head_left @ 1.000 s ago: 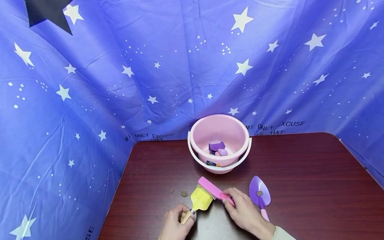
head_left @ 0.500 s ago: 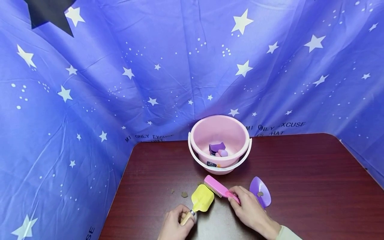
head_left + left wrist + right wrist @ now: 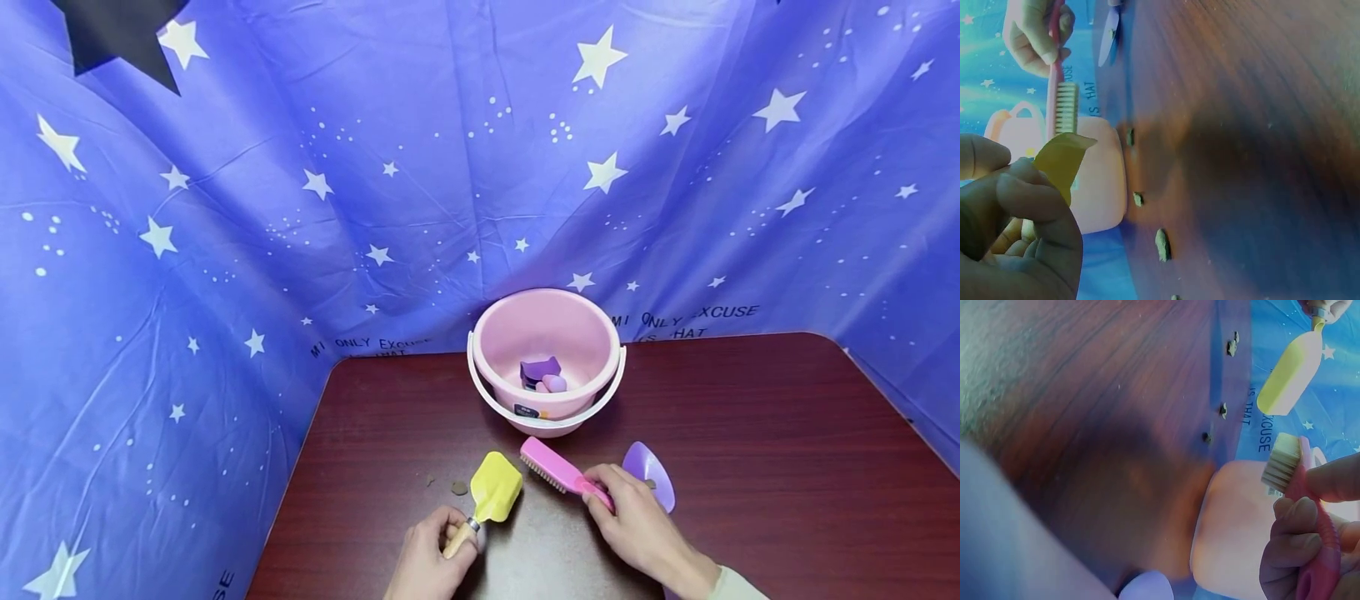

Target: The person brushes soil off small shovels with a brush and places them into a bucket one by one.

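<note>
My left hand (image 3: 431,554) grips the wooden handle of a small yellow shovel (image 3: 497,485), its blade raised over the table. In the left wrist view that blade (image 3: 1062,161) is seen from the side, above the tabletop. A pink scrubbing brush (image 3: 553,467) is held by its handle in my right hand (image 3: 633,525). Its pale bristles (image 3: 1283,464) face left, apart from the shovel. Left of the yellow blade lies a brown clump (image 3: 460,488) with a smaller crumb (image 3: 430,480); the wrist views show several such lumps (image 3: 1162,244).
Behind the hands stands a pink bucket (image 3: 547,408) with a white handle, holding purple and pink pieces (image 3: 542,369). Beside my right hand lies a purple shovel (image 3: 643,463) bearing a brown bit, partly covered by the hand. Starry blue cloth (image 3: 420,208) hangs around the table (image 3: 780,433).
The brush has lifted off the yellow blade and moved right with my right hand. The yellow shovel has shifted slightly left and turned. My right hand now covers more of the purple shovel.
</note>
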{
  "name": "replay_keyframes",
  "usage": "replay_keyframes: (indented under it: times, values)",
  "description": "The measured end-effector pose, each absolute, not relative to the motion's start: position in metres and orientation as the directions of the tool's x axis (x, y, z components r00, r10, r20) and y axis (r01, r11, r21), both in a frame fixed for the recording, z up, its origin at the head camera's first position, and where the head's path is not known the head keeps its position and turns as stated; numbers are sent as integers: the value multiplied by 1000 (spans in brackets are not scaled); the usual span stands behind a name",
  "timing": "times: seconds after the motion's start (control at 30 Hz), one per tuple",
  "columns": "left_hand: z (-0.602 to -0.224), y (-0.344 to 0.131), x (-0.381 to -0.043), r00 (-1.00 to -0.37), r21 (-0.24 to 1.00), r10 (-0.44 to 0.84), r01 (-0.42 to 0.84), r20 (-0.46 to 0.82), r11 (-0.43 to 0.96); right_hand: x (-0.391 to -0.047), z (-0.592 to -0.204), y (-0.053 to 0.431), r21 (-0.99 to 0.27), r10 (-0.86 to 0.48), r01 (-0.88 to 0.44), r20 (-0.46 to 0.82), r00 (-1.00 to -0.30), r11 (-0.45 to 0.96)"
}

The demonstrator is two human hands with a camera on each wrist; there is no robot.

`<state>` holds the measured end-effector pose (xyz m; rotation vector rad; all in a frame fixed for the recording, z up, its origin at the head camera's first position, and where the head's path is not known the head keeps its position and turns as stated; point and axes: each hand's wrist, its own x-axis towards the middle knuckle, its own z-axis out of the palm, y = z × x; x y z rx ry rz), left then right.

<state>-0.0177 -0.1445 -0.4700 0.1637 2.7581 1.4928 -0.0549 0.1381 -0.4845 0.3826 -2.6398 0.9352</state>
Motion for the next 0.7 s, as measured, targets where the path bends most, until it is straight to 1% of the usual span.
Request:
replay_keyframes:
  times: [0.27, 0.7]
  values:
    - [-459, -151, -27, -993, 820, 98, 108, 64, 562, -51, -478, 147, -543, -152, -362, 393, -907, 757]
    - [-427, -163, -47, -966, 731, 71, 236, 250, 640, -44, -471, 163, -478, -134, -357, 438, -889, 802]
